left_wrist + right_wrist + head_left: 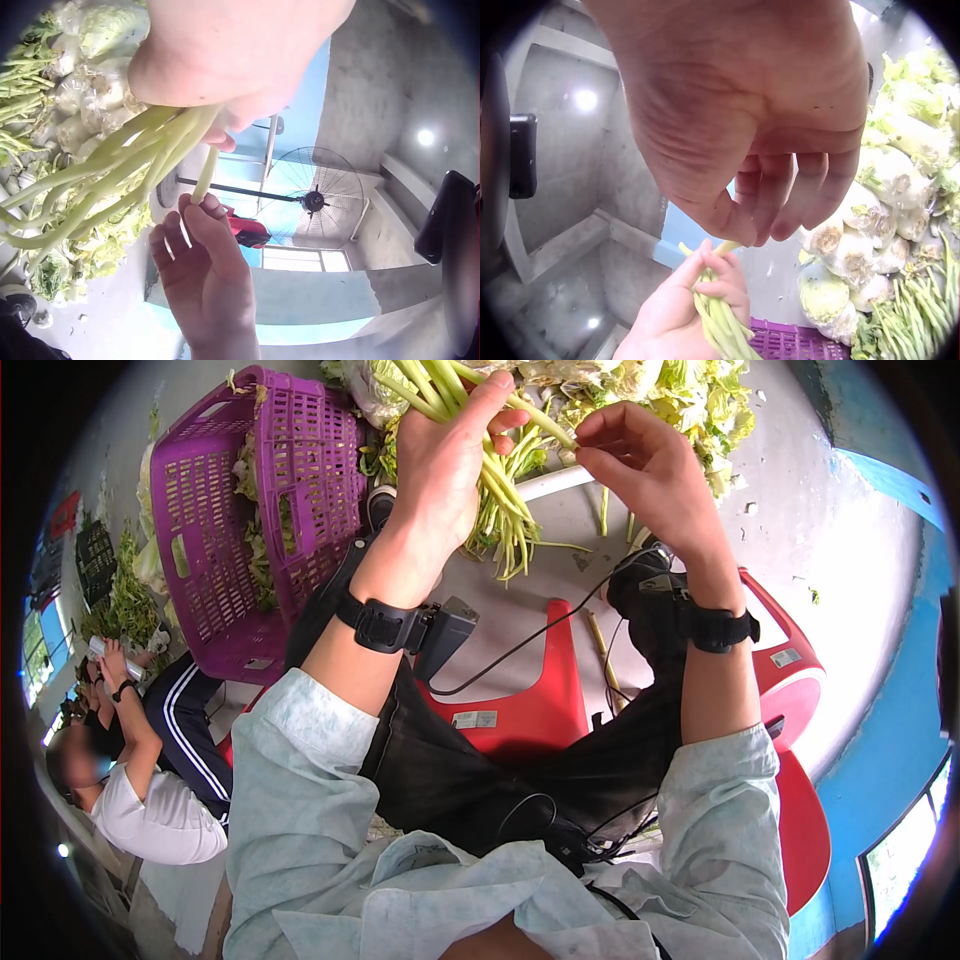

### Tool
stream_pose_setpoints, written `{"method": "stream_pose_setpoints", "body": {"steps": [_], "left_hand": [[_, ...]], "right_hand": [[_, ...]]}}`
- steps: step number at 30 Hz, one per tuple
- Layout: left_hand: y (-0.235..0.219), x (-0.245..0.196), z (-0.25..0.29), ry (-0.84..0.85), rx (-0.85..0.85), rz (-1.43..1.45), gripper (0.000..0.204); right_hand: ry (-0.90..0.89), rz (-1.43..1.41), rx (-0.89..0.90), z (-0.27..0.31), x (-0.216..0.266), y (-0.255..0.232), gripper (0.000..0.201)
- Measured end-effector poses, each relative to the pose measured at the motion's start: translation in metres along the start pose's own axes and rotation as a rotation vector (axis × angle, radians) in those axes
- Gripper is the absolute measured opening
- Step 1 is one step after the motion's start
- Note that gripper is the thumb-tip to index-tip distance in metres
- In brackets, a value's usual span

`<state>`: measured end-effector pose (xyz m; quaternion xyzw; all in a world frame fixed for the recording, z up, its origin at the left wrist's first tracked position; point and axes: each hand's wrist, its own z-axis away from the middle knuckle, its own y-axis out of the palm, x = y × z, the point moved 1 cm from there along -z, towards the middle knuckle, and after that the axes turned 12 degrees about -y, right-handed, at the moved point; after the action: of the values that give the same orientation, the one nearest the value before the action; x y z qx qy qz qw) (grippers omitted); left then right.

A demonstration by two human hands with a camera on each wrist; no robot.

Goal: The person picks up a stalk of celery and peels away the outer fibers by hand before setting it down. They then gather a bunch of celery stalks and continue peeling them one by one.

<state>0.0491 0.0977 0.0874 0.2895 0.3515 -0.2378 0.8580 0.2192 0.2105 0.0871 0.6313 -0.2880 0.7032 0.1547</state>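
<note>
In the head view the left hand (437, 475) grips a bundle of pale green stalks (508, 495), its thumb laid across them. One stalk (540, 422) sticks out from the bundle toward the right, and the right hand (650, 475) pinches its end between thumb and fingertips. The left wrist view shows the stalks (97, 172) spreading to the left below the left hand (240, 52), with the right hand (210, 277) at the tip of the single stalk (205, 176). From the right wrist, the left hand (686, 311) holds the bundle (721, 322) under the right hand (757, 112).
A purple crate (310, 490) stands tilted at the left, with leaves inside. Cabbages and loose leaves (690, 410) lie on the floor beyond the hands. Red stools (520, 710) are under and beside the legs. A cable crosses between the knees. Another person (155, 810) sits at the left.
</note>
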Motion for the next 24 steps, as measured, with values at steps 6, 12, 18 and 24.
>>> {"method": "stream_pose_setpoints", "body": {"steps": [6, 12, 18, 24], "left_hand": [[-0.001, 0.001, -0.002, -0.009, 0.019, -0.002, 0.025], [-0.003, 0.002, -0.002, -0.026, -0.026, 0.009, 0.026], [-0.002, 0.002, -0.002, -0.029, -0.040, -0.014, 0.027], [-0.002, 0.002, -0.001, -0.007, -0.002, -0.058, 0.029]], "right_hand": [[-0.013, 0.044, -0.025, 0.000, 0.007, 0.000, 0.018], [-0.186, 0.128, -0.075, -0.001, 0.008, 0.004, 0.014], [-0.190, 0.144, -0.059, 0.000, 0.010, 0.005, 0.015], [-0.144, 0.085, -0.073, 0.000, 0.008, 0.003, 0.015]]}}
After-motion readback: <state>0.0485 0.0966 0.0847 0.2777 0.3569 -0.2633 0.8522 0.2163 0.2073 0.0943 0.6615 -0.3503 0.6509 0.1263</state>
